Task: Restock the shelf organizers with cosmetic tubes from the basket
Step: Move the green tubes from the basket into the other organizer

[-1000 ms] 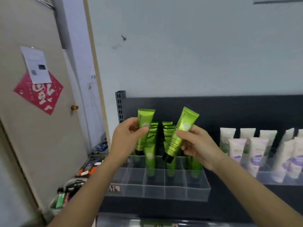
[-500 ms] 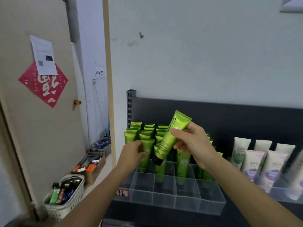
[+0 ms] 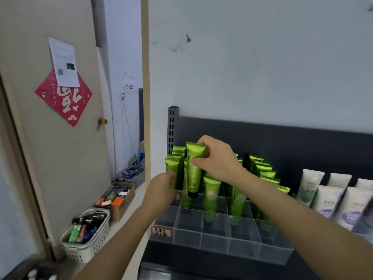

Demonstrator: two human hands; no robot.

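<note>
A clear divided organizer (image 3: 222,235) stands on the dark shelf, its back rows filled with upright green tubes (image 3: 260,168). My right hand (image 3: 218,160) grips the crimped top of one green tube (image 3: 193,170), black cap down, held upright over the organizer's left columns. My left hand (image 3: 161,188) is at the left end of the organizer, fingers closed on another green tube (image 3: 171,168) standing in the leftmost column. The front cells hold nothing.
White tubes with purple and green prints (image 3: 331,199) fill an organizer to the right. On the floor at left stand a white basket (image 3: 84,245) of mixed items and a cardboard box (image 3: 117,199). A door (image 3: 50,138) is at left.
My left hand lowered its tube into the leftmost column. My right hand turned its tube from slanted to upright and brought it down and left over the organizer. The view shifted left.
</note>
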